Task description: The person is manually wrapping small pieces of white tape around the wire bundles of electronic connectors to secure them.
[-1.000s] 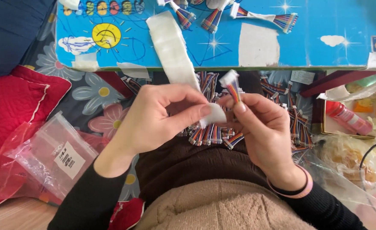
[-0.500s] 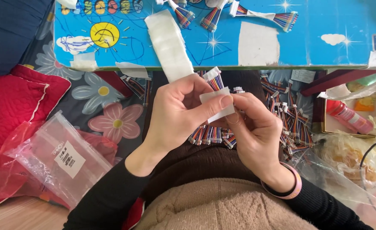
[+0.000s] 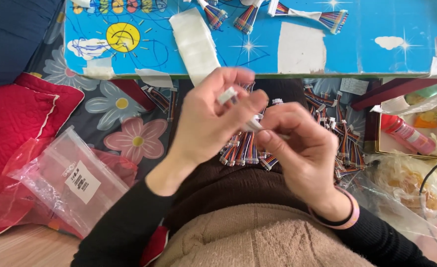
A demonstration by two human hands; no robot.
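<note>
My left hand and my right hand meet over my lap, just below the edge of a blue painted table. Between the fingertips of both hands is a small white strip with a white connector at its upper end; it is blurred. Under the hands lies a pile of short rainbow ribbon cables with white plugs. More such cables lie to the right of my right hand.
On the table lie a long white tape strip, a white patch and several rainbow cables. A clear plastic bag rests on red cushions at left. A red bottle and wrapped packets sit at right.
Both hands have shifted lower and closer together. The white connector moved from my right fingers toward the left hand's fingertips, and the white strip is now pinched between both hands.
</note>
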